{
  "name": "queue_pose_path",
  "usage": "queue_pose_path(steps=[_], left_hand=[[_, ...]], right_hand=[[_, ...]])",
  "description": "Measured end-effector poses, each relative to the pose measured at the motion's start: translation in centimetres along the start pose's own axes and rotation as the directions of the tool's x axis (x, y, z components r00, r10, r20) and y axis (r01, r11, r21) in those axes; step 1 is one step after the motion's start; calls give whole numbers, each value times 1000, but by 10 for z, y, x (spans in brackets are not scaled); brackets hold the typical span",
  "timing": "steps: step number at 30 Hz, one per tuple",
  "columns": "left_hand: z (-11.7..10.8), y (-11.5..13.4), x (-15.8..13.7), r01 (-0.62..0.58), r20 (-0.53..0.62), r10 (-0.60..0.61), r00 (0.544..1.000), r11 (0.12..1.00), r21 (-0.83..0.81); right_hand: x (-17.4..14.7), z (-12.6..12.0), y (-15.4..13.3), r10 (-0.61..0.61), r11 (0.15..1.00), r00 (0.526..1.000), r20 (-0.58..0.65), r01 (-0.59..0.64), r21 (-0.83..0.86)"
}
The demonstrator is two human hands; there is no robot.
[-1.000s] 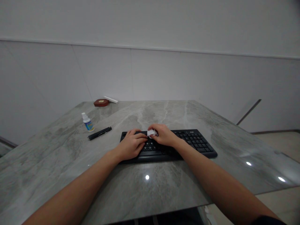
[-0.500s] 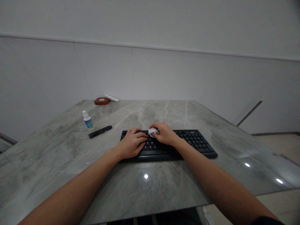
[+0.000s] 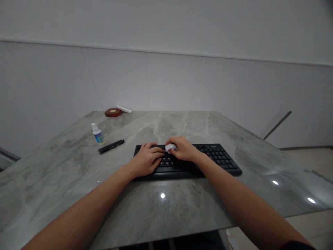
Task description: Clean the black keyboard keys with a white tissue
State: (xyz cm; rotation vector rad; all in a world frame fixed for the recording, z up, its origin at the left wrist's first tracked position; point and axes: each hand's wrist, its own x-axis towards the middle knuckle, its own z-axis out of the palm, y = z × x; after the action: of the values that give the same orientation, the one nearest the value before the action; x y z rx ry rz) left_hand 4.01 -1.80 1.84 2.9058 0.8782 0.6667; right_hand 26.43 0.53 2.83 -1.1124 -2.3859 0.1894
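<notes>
A black keyboard lies flat on the grey marbled table, its left and middle keys partly covered by my hands. My left hand rests on its left part, fingers apart and stretched over the keys, holding nothing. Over the upper middle keys, my right hand pinches a crumpled white tissue between thumb and fingers, close beside my left fingertips. Whether the tissue presses on the keys is hard to make out.
A small white spray bottle with a blue label stands left of the keyboard. Beside it lies a slim black object. At the back left are a reddish-brown case and a thin white strip. The wall rises behind the table.
The tissue and my right fingers have shifted very slightly. My left hand keeps its place on the keyboard.
</notes>
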Motion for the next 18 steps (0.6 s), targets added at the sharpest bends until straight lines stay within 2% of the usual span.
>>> queue_pose_path(steps=[4, 9, 14, 18], left_hand=[[0, 0, 0, 0, -10, -1, 1000, 1000, -10], [0, 0, 0, 0, -14, -1, 1000, 1000, -10], [0, 1, 0, 2, -4, -2, 1000, 1000, -5], [-1, 1, 1, 2, -2, -2, 1000, 1000, -12]], right_hand=[[1, 0, 2, 61, 997, 996, -68, -63, -32], [0, -5, 3, 44, 999, 999, 8, -44, 6], [1, -3, 6, 55, 998, 997, -50, -57, -39], [1, -2, 7, 43, 998, 998, -47, -45, -41]])
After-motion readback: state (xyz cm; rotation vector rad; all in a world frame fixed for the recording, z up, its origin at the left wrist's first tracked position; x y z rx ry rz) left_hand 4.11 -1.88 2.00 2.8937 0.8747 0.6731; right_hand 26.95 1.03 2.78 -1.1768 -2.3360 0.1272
